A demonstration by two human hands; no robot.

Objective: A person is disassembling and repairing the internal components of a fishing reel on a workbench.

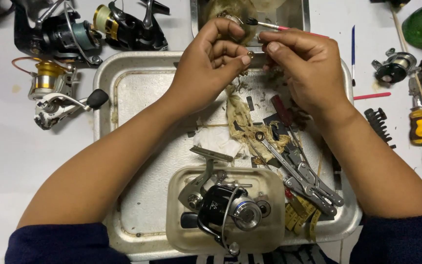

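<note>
Above the far edge of the metal tray (pixel 128 83), the left hand (pixel 211 58) pinches a small ring-shaped part (pixel 250 55) between thumb and forefinger. The right hand (pixel 306 68), just beside it, grips a thin red-handled brush (pixel 274 26) whose tip points at a metal dish (pixel 296 14). Nearer the person, a spinning reel (pixel 225 208) lies in a clear tub (pixel 181 230), beside pliers (pixel 313 188).
</note>
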